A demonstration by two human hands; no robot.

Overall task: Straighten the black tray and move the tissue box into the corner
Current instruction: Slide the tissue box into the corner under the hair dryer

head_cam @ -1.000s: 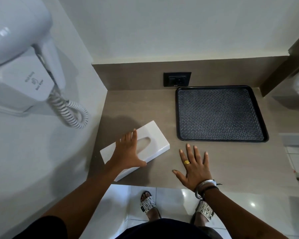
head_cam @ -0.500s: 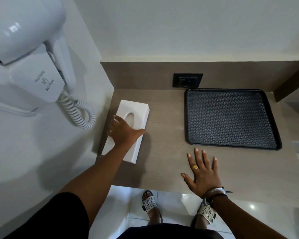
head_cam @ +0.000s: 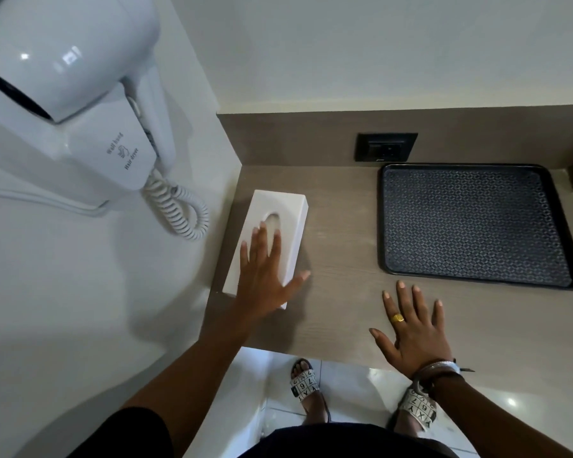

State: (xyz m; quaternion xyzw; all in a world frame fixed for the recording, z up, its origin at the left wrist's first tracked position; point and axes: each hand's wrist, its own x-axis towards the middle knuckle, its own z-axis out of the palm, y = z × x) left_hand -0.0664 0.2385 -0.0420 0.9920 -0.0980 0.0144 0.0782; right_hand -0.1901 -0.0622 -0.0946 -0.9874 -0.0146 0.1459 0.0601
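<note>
From the head view, the tissue box (head_cam: 268, 241) lies flat on the desk (head_cam: 338, 285), along the left wall and near the back corner, but a strip of bare desk shows between its far end and the back wall. The left hand (head_cam: 265, 276) rests flat on the top of the box, fingers stretched out and spread, the thumb hanging over the right edge; this grip is apart, pressing down and not clamped around anything. The right hand (head_cam: 411, 328) lies open on the desk near the front edge, fingers spread, holding nothing, and apart from the black tray (head_cam: 477, 226).

The box looks like stiff white plastic with smooth sides and an oval opening on top. I judge it light and rigid, so it will slide easily on the smooth desk under a flat palm. A smooth top can also slip under the hand, so pushing on the near end wall, or holding the two long sides, would give more control for the last bit toward the corner.

The tray sits on the right, below the wall socket (head_cam: 386, 147), and its edges look about parallel to the back wall. It appears thin, stiff and low-rimmed, best taken at the rim.
</note>
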